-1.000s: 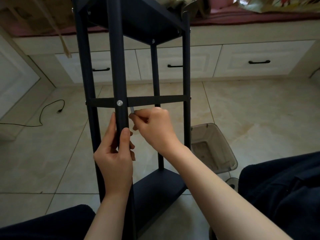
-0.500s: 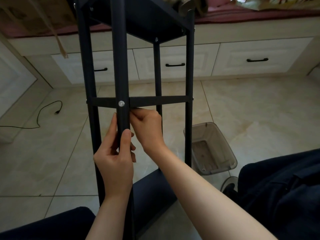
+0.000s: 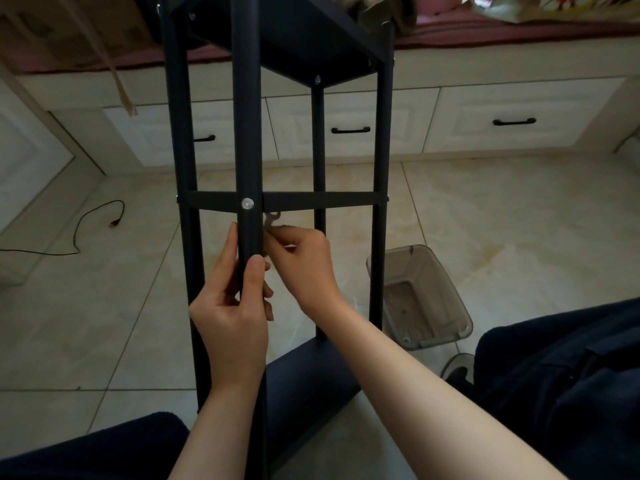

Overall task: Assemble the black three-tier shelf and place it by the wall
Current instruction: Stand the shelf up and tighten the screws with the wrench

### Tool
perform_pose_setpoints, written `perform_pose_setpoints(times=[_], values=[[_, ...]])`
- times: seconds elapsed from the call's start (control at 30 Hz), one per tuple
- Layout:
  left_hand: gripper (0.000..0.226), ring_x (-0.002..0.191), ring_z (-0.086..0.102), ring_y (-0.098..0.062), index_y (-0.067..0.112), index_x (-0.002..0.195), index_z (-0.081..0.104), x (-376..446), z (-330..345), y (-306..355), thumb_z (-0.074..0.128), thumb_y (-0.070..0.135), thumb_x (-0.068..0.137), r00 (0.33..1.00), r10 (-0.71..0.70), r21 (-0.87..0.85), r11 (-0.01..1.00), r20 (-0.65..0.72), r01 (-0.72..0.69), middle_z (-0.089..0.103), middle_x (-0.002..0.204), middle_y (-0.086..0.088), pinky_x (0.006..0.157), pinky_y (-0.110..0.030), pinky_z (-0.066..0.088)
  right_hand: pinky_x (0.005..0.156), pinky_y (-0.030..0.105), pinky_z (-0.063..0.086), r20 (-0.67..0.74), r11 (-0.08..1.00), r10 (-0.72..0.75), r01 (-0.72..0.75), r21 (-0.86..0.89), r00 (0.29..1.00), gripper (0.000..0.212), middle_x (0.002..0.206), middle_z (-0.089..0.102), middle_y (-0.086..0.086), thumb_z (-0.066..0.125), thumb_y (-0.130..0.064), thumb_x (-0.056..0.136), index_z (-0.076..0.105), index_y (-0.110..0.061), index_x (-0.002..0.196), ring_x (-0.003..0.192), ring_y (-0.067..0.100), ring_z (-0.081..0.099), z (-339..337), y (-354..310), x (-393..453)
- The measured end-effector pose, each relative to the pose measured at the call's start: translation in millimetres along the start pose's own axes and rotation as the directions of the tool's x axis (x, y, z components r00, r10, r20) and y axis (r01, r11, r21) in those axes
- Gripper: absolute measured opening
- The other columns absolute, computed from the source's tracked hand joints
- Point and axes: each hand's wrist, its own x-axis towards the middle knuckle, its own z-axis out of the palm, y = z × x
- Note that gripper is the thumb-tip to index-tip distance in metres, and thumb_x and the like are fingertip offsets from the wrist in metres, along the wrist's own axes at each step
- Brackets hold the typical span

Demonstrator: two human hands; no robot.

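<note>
The black shelf frame (image 3: 381, 140) stands upright on the tiled floor right in front of me, with a tier overhead and a bottom tier (image 3: 304, 382) near my knees. My left hand (image 3: 235, 299) grips the nearest black post (image 3: 246, 133) just below a silver screw (image 3: 247, 203) where the thin cross bar (image 3: 318, 199) meets it. My right hand (image 3: 301, 261) pinches a small flat metal wrench (image 3: 270, 220) beside the post, its hooked end just under the cross bar.
A clear plastic bin (image 3: 420, 299) lies on the floor right of the frame. White drawers (image 3: 519, 123) with black handles run along the far wall under a red cushion. A black cable (image 3: 93, 223) trails on the left floor. My dark-trousered legs flank the frame.
My right hand has dropped slightly from the cross bar and the small wrench now shows above its fingers. The left hand keeps its grip on the post.
</note>
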Motion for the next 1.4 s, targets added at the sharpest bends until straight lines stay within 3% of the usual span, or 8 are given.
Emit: perform_pose_setpoints(times=[0.27, 0.43, 0.6, 0.7, 0.8, 1.0, 1.23, 1.4], values=[[0.044, 0.063, 0.059, -0.02, 0.024, 0.143, 0.055, -2, 0, -3, 0.059, 0.024, 0.1, 1.0, -0.011, -0.017, 1.0, 0.012, 0.011, 0.067, 0.087, -0.004, 0.049, -0.025, 0.051, 0.064, 0.025, 0.05, -0.017, 0.969, 0.01, -0.014, -0.248, 1.0, 0.016, 0.074, 0.068, -0.001, 0.06, -0.019, 0.096, 0.075, -0.014, 0.092, 0.067, 0.011, 0.062, -50, 14, -28], [0.042, 0.061, 0.058, -0.019, 0.028, 0.141, 0.057, -7, 0, -2, 0.06, 0.021, 0.099, 1.0, -0.028, -0.03, 0.999, 0.001, 0.028, 0.067, 0.083, -0.003, 0.049, -0.028, 0.052, 0.062, 0.016, 0.041, -0.167, 0.951, 0.185, -0.219, -0.22, 0.969, 0.021, 0.078, 0.063, 0.003, 0.054, -0.021, 0.098, 0.068, -0.016, 0.084, 0.068, 0.001, 0.054, -86, 31, -33], [0.045, 0.056, 0.056, -0.018, 0.021, 0.139, 0.059, -11, -3, -1, 0.06, 0.032, 0.095, 1.0, -0.002, 0.006, 1.0, -0.01, 0.002, 0.064, 0.075, 0.001, 0.048, -0.027, 0.049, 0.09, 0.052, 0.049, -0.393, 0.899, 0.367, -0.43, -0.081, 0.843, 0.021, 0.103, 0.061, 0.021, 0.056, -0.019, 0.095, 0.065, -0.007, 0.08, 0.096, 0.033, 0.059, -117, 53, -18], [0.041, 0.056, 0.057, -0.017, 0.019, 0.139, 0.059, -11, -7, -2, 0.061, 0.026, 0.098, 1.0, 0.008, 0.03, 1.0, -0.016, -0.008, 0.063, 0.074, 0.001, 0.048, -0.025, 0.05, 0.077, 0.041, 0.055, -0.424, 0.893, 0.387, -0.447, -0.048, 0.819, 0.021, 0.093, 0.064, 0.021, 0.057, -0.017, 0.094, 0.065, -0.002, 0.083, 0.086, 0.034, 0.061, -126, 56, -4], [0.034, 0.056, 0.058, -0.016, 0.021, 0.131, 0.064, -10, -9, -2, 0.064, 0.025, 0.098, 1.0, 0.021, 0.065, 0.998, -0.02, -0.02, 0.064, 0.075, 0.002, 0.049, -0.024, 0.05, 0.063, 0.02, 0.044, -0.344, 0.903, 0.406, -0.431, 0.005, 0.847, 0.02, 0.081, 0.065, 0.0, 0.057, -0.014, 0.095, 0.067, -0.014, 0.077, 0.076, 0.011, 0.057, -130, 49, 13], [0.013, 0.063, 0.064, -0.014, 0.048, 0.1, 0.067, -2, -14, 1, 0.07, 0.044, 0.088, 0.999, 0.023, 0.134, 0.991, -0.037, -0.018, 0.066, 0.072, 0.009, 0.055, -0.022, 0.053, 0.101, 0.046, 0.042, -0.122, 0.837, 0.546, -0.544, 0.051, 0.829, 0.018, 0.104, 0.063, -0.004, 0.059, -0.021, 0.095, 0.074, -0.016, 0.087, 0.109, 0.023, 0.054, -135, 48, 32], [0.027, 0.068, 0.066, -0.008, 0.03, 0.111, 0.07, 3, -26, -7, 0.068, 0.041, 0.087, 0.992, 0.065, 0.206, 0.978, -0.113, -0.04, 0.067, 0.073, 0.016, 0.061, -0.015, 0.053, 0.102, 0.042, 0.038, 0.044, 0.845, 0.526, -0.527, 0.088, 0.85, 0.017, 0.111, 0.064, 0.002, 0.058, -0.024, 0.094, 0.072, -0.014, 0.097, 0.11, 0.019, 0.056, -138, 49, 19], [0.036, 0.062, 0.064, -0.007, 0.014, 0.115, 0.073, 10, -34, -15, 0.069, 0.038, 0.089, 0.993, 0.049, 0.191, 0.981, -0.106, -0.028, 0.067, 0.07, 0.017, 0.056, -0.014, 0.05, 0.087, 0.032, 0.036, 0.095, 0.828, 0.512, -0.52, 0.208, 0.854, 0.014, 0.071, 0.061, -0.008, 0.06, -0.018, 0.093, 0.071, -0.012, 0.089, 0.079, 0.015, 0.05, -139, 52, 12]])
